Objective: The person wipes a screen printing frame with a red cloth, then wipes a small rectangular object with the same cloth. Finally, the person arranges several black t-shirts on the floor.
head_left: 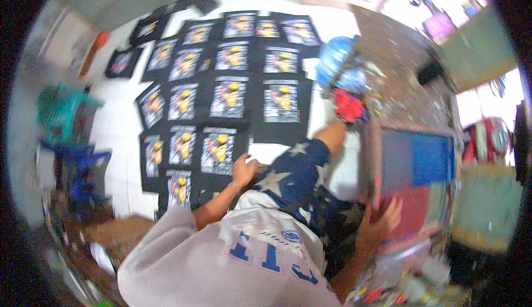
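My left hand (243, 172) hovers beside my thigh, over the lower edge of the printed black shirts. Its fingers are loosely bent, thumb apart, with nothing visible in them. My right hand (385, 218) is spread at the left edge of a framed printing screen (418, 160) with blue and red areas; motion blurs it, and whether it touches the frame I cannot tell. Black cloth pieces with a yellow and white print (229, 96) lie in rows on the white surface ahead. A smaller printed piece (123, 62) lies at the far left.
A blue clear plastic bag (341, 66) and a red cloth (348, 105) are beyond my right knee. Green (58, 110) and blue (83, 166) plastic stools stand at left. A littered brown floor (399, 58) stretches along the right. Pale green panels (482, 207) stand beyond the screen.
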Demonstrator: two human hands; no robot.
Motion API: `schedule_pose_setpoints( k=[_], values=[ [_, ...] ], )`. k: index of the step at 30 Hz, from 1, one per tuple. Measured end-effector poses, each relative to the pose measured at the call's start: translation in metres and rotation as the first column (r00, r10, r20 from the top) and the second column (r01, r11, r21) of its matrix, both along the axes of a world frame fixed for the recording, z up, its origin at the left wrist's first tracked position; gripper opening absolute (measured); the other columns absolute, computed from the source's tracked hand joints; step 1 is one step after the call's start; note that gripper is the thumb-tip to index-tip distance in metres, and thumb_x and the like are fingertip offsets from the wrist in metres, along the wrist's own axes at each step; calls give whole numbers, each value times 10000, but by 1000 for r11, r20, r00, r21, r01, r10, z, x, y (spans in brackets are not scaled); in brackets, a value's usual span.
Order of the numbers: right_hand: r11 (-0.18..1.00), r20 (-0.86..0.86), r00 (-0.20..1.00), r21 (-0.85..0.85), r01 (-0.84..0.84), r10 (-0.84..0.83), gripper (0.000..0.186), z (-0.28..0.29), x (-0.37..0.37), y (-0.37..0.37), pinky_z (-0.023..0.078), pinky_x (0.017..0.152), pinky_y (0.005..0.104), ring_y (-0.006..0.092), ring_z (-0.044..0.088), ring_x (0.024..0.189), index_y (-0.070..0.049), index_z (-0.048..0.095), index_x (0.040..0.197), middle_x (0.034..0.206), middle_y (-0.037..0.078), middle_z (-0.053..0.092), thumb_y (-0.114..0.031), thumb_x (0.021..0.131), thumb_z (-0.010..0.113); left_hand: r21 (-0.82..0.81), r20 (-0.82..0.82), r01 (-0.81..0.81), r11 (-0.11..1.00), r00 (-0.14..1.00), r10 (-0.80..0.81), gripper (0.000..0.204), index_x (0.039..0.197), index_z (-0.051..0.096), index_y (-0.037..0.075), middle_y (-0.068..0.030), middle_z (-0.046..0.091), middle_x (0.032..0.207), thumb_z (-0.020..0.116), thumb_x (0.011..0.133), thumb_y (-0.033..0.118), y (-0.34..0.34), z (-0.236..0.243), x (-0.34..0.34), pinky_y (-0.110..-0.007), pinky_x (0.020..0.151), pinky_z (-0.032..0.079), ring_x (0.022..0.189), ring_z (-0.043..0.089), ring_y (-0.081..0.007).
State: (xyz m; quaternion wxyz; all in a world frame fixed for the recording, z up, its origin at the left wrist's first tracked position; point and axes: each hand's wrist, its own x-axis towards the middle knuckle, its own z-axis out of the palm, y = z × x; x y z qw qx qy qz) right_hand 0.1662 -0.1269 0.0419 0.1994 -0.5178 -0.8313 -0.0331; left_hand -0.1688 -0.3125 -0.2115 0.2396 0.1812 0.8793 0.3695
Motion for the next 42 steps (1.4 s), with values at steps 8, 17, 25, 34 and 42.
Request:
schedule_pose_setpoints(
  k=[8, 17, 25, 34, 42],
  values=[
    [930, 597, 789, -191, 314, -144, 983, -48, 33, -71, 56, 1170, 632, 323, 138, 1508, 8, 111, 1554, 1635, 171, 99, -540, 885, 579, 430, -45, 131, 893, 991, -124, 363, 1137, 633, -4, -204, 697, 1055, 661, 860, 228, 87, 102, -6, -400, 847, 536, 982, 686, -333],
    [913, 256, 937, -271, 306, -238, 836, -5, 40, -92, 165, 1147, 599, 389, 288, 1432, -29, 316, 1500, 1557, 215, 295, -409, 849, 676, 529, 88, 511, 677, 761, -643, 302, 1154, 639, 19, -144, 705, 1061, 628, 930, 221, 137, 178, 83, -363, 880, 520, 978, 670, -224],
    [867, 309, 935, -403, 293, -172, 818, -13, 48, -88, 95, 1131, 698, 376, 206, 1471, -52, 394, 1465, 1566, 200, 278, -484, 830, 677, 552, 709, 353, 755, 278, -648, 391, 1240, 590, 34, -90, 638, 1185, 548, 1000, 341, 196, 169, 136, -320, 845, 496, 1061, 619, -197],
    [864, 16, 895, 271, 425, -445, 348, 54, 226, 193, 519, 820, 510, 417, 643, 953, -10, 637, 1032, 1011, 232, 666, -330, 893, 637, 338, 899, 291, 895, 183, -398, 334, 1099, 522, 129, -60, 526, 1077, 551, 977, 438, 268, 196, 199, -511, 791, 492, 1036, 538, -273],
    [691, 422, 659, -99, 716, -623, 331, 4, 385, 494, 529, 848, 509, 401, 666, 1004, -7, 704, 1018, 1099, 234, 679, -263, 843, 584, 114, 975, 431, 895, 123, -183, 350, 1288, 368, 119, -81, 463, 1254, 451, 1047, 357, 275, 198, 191, -612, 914, 461, 1192, 492, -288]
  ],
)
